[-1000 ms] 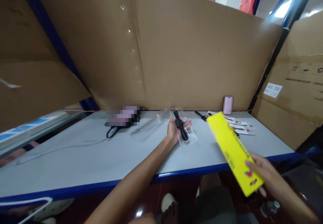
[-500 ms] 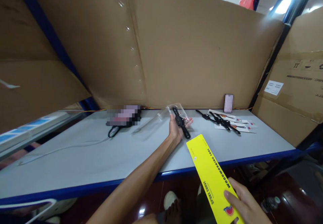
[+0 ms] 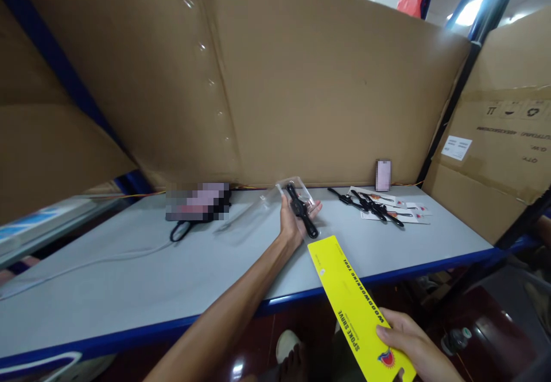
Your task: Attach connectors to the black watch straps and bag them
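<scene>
My left hand (image 3: 291,221) is closed around a clear plastic blister pack (image 3: 302,185) above the table, thumb on one side and fingertips on the other. Inside the pack lies a black spokeshave (image 3: 301,210), its handle end pointing down toward me. In my right hand (image 3: 407,339) is a flat yellow backing card (image 3: 348,301) printed "Woodworking Tool" and "Spoke Shave", pinched at its lower end with the thumb on top. The card's far end is close to the pack's lower end; whether they touch I cannot tell.
Several black spokeshaves (image 3: 374,205) lie on white printed cards (image 3: 417,218) to the right. Another clear plastic piece (image 3: 247,213) rests left of my hand. A phone-like device (image 3: 383,175) leans at the back, a blurred-out dark item (image 3: 202,201) sits left. Cardboard (image 3: 301,84) walls the back.
The view has turned slightly to the right, so everything appears shifted left. Both hands keep the same holds, and the card stays close to the pack.
</scene>
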Available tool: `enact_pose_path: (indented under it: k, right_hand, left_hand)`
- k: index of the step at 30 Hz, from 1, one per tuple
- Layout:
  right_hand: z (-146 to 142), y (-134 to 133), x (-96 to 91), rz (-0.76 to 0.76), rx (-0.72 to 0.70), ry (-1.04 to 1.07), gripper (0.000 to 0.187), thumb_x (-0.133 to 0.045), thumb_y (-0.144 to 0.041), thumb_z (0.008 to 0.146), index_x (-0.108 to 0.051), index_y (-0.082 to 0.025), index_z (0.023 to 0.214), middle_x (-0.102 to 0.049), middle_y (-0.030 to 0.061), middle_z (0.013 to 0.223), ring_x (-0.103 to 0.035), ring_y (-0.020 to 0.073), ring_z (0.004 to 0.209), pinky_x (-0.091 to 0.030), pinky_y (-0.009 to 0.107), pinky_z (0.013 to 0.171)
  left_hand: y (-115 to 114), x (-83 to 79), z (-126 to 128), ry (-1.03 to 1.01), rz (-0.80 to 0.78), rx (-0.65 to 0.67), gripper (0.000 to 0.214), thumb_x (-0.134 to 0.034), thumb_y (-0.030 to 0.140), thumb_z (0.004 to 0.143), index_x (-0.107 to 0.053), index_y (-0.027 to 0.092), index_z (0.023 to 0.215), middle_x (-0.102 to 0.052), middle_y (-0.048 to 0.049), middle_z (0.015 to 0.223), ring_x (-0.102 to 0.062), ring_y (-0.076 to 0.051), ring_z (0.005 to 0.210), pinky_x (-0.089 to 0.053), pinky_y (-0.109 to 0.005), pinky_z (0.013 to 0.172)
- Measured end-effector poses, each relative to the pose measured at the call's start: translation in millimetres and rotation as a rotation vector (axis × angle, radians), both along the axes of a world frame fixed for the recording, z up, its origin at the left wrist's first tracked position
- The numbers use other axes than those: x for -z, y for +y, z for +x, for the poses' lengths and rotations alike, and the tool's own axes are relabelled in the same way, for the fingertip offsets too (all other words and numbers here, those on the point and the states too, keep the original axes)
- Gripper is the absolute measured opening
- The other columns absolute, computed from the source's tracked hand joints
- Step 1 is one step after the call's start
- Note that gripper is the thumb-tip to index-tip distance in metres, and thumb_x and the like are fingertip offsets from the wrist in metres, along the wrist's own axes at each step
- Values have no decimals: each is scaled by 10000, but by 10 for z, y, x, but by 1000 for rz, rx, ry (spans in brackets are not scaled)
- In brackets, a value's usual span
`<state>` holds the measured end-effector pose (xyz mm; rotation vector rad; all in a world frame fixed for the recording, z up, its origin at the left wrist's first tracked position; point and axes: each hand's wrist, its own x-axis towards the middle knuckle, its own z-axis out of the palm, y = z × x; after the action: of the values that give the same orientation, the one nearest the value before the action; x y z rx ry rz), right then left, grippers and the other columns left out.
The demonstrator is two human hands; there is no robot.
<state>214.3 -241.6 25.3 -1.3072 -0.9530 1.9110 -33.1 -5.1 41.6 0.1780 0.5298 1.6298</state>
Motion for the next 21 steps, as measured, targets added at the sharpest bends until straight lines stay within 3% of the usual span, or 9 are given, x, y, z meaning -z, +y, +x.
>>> enact_pose_path:
  k: [6,10,12,14,16,18,21]
  right_hand:
    - [-77,137,73,57,-14,-37,768,-756,-650,757,-622,-115,1291,-726,80,783,-447,14,365,-239,104,306]
    - [-355,404,-18,150,36,-43,834,-773,-691,678,-602,-124,1265,-657,7,694,-427,35,386,-191,128,316]
    - [-518,587,-119,221,35,-49,741,-761,-683,686,-616,-131,1157,-627,-13,675,-432,45,408,-188,138,328]
    - [-657,768,-201,283,29,-79,608,-729,-651,735,-600,-160,1070,-622,-23,679,-455,61,431,-225,145,346]
    - [-750,905,-219,380,35,-112,473,-679,-594,807,-572,-183,1014,-640,-12,696,-524,98,480,-336,176,391]
    - [-790,966,-160,562,170,-210,363,-614,-539,884,-567,-198,1000,-675,24,775,-625,157,609,-465,241,496]
    - [-778,922,-7,998,484,-436,228,-513,-420,985,-608,-224,1053,-691,85,1007,-672,236,941,-558,366,786]
  left_hand:
    - [-21,18,55,49,-57,97,492,-384,609,1000,-617,181,1073,-674,-81,804,-755,-283,825,-637,-466,777]
    - [-72,28,96,101,-112,183,509,-363,611,998,-627,177,1032,-708,-105,813,-754,-295,768,-628,-451,684]
    - [-104,11,84,123,-115,196,521,-332,599,1007,-627,171,974,-718,-115,797,-754,-291,750,-622,-432,670]
    - [-132,-17,51,127,-127,224,549,-309,601,1009,-625,158,939,-732,-137,802,-748,-282,713,-612,-405,631]
    - [-147,-46,10,120,-156,253,610,-294,636,998,-638,133,964,-744,-165,818,-735,-275,664,-594,-383,582]
    - [-147,-66,-27,118,-177,257,690,-278,675,984,-652,99,1049,-751,-178,831,-730,-274,648,-588,-378,574]
    - [-129,-74,-54,126,-192,228,742,-273,695,978,-640,84,1186,-758,-164,845,-737,-274,665,-599,-392,622]
